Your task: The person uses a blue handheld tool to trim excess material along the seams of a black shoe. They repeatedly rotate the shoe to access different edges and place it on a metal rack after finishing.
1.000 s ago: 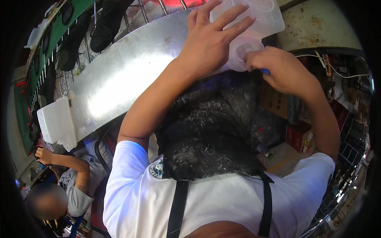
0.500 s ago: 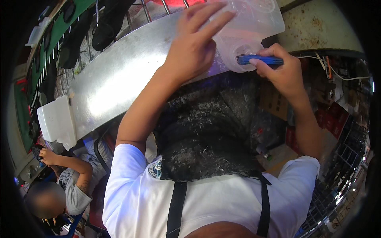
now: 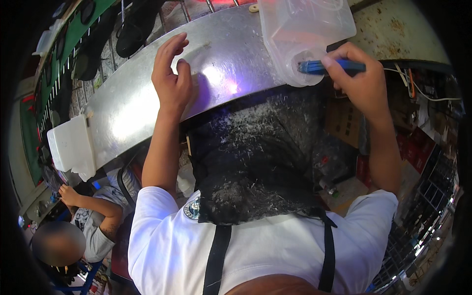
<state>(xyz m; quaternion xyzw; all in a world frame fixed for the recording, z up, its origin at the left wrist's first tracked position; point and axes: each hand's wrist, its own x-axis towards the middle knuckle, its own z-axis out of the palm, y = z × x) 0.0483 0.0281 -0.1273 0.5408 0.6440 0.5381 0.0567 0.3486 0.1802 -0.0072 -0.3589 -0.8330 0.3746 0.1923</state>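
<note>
"Head camera catches it best. How far along does the work look to you?"

"Partway, I'd judge. The right hand (image 3: pixel 361 86) grips a blue tool (image 3: pixel 314 68) between thumb and fingers. Its tip is at the mouth of a translucent round cup (image 3: pixel 291 78), by the front edge of the desk (image 3: pixel 137 101), toward the right end."

"And the left hand (image 3: pixel 172 82)?"

"Free: fingers loosely bent, thumb apart, nothing in it that I can see. It's over the middle of the desk; whether it touches the metal, I can't tell."

"So what's left?"

"With the tip right there, this step seems unfinished. How much more it needs, I can't say; the blue tool covers part of the mouth, and what's inside is unclear."

"Anything crowding it?"

"A big translucent bin (image 3: pixel 307 32), just behind the cup. A small tan ring (image 3: pixel 253 8) lies beside the bin at the back edge, with metal rods (image 3: pixel 184 11) beyond. The white box (image 3: pixel 71 147) at the left end is well apart, and so is the co-worker in the grey sleeve (image 3: pixel 101 243). Close in front, there's only the wearer's black apron (image 3: pixel 255 152)."
</note>
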